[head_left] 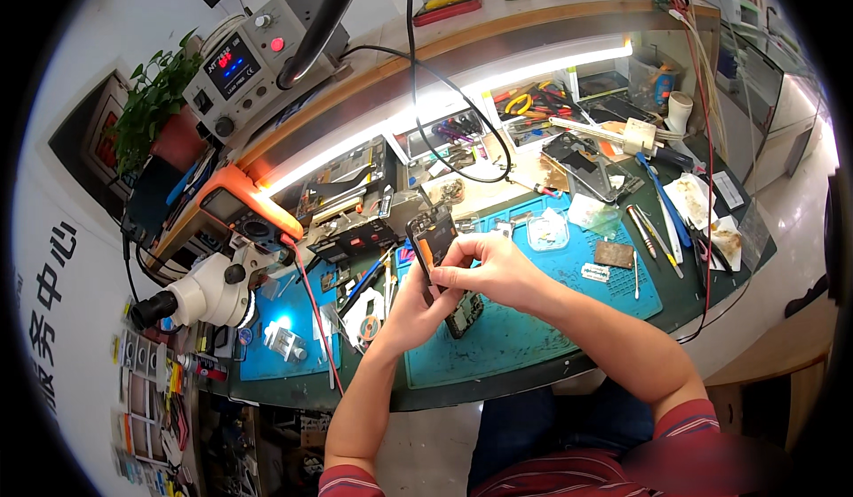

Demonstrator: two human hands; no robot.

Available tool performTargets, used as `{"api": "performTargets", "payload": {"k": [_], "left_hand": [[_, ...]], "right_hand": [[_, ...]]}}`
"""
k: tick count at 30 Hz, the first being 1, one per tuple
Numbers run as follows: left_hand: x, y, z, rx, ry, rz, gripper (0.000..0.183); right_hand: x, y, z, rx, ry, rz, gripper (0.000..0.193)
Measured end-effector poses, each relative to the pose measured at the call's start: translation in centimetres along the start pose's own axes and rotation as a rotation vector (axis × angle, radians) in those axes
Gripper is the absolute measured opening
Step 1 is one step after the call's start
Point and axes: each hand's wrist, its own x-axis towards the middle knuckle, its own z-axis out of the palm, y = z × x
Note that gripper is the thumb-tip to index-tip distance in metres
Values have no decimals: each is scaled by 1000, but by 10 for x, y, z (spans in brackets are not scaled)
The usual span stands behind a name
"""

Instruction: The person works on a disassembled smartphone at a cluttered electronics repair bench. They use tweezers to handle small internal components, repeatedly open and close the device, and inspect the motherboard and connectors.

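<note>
Above the blue work mat, a dark opened smartphone part with an orange strip on it stands tilted up between my two hands. My left hand grips its lower end from the left. From the right, my right hand closes its fingers on the same part near the orange strip; the fingertips partly cover it. Just below the hands shows a black phone housing with its inside exposed. Whether it joins the upper part or lies on the mat, I cannot tell.
A microscope and an orange multimeter stand at left. Right on the mat are a clear plastic box, a razor blade and a brown plate. Several screwdrivers and tweezers lie farther right. A black cable hangs over the bench.
</note>
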Motion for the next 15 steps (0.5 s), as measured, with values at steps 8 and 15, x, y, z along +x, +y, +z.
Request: {"api": "performTargets", "payload": {"k": [8,15], "left_hand": [[4,-41,-13,52,-133,35,51],[-7,-28,10,-298,-144,-10,56]], "right_hand": [[-7,-5,-4,-557,16,-213,28],[-14,-7,1,-297,-46,-96,32]]}}
